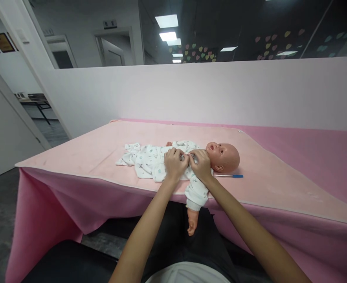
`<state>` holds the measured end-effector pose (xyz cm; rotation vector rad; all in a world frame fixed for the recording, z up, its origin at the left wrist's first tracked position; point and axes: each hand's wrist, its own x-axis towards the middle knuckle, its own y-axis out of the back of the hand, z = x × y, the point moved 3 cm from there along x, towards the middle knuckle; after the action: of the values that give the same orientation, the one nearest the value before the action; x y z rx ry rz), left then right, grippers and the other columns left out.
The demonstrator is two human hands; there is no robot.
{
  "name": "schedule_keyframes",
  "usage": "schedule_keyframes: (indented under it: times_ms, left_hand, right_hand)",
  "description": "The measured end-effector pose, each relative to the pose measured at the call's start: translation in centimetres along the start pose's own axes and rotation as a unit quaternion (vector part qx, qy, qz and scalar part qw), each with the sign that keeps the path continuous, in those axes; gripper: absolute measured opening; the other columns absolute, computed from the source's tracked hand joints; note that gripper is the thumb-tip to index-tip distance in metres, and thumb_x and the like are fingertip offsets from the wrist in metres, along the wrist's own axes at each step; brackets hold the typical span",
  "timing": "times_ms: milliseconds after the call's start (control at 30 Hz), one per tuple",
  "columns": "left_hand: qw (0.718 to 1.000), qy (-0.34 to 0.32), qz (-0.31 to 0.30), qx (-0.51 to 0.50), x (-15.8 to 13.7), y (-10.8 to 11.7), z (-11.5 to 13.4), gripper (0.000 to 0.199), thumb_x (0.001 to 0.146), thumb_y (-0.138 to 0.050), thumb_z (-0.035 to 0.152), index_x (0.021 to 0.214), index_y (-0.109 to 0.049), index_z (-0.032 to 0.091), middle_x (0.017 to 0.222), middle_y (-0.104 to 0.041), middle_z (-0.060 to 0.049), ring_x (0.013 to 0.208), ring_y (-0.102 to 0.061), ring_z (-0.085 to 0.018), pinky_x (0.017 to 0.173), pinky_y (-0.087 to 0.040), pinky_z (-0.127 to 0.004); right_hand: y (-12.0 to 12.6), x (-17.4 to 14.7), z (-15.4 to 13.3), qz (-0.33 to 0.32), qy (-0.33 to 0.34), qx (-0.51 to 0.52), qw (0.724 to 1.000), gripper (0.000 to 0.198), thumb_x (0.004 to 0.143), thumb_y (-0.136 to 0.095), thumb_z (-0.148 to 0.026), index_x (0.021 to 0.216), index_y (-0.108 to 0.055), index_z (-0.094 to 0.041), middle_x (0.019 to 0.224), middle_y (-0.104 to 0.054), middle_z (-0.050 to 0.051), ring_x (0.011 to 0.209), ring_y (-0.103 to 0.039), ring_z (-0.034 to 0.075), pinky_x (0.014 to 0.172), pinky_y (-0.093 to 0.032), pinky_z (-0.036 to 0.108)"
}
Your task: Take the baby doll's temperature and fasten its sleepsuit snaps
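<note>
A baby doll lies on its back across the table, head to the right, one arm hanging over the near edge. It wears a white patterned baby outfit with long sleeves and legs. Over the doll's chest, my left hand pinches the outfit's front, thumb against fingers. My right hand does the same just beside it, close to the doll's chin. The fingertips of both hands nearly meet on the fabric; the exact spot they grip is small and partly hidden.
A pen with a blue cap lies beside the doll's head. A peach-coloured cloth covers the table over a pink tablecloth. Behind the table stands a white half wall with glass above. A dark seat is at the lower left.
</note>
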<state>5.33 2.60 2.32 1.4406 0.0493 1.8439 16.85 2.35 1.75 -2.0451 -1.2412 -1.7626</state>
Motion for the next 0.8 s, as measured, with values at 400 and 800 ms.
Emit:
schedule_keyframes:
  times_ms: [400,800]
  left_hand:
    - [0.984,-0.163,-0.067,-0.035,0.0,1.6,-2.6,0.023,0.085,-0.046,0.035,0.093,-0.062,0.022,0.085,-0.061,-0.003,0.082,-0.051,-0.016,0.074,-0.037,-0.031]
    - [0.986,-0.148,-0.036,-0.072,-0.4,1.5,-2.4,0.021,0.085,-0.047,0.033,0.083,-0.065,0.021,0.075,-0.061,-0.002,0.075,-0.051,-0.015,0.069,-0.040,-0.030]
  right_hand:
    - [-0.1,0.1,-0.1,-0.001,0.006,-0.005,1.000,0.012,0.084,-0.047,-0.024,0.075,-0.055,-0.020,0.075,-0.061,0.003,0.077,-0.051,0.018,0.072,-0.037,0.031]
    - [-0.1,0.0,-0.3,-0.004,0.006,-0.002,1.000,0.014,0.084,-0.047,-0.025,0.074,-0.055,-0.020,0.073,-0.061,0.003,0.074,-0.052,0.017,0.070,-0.037,0.031]
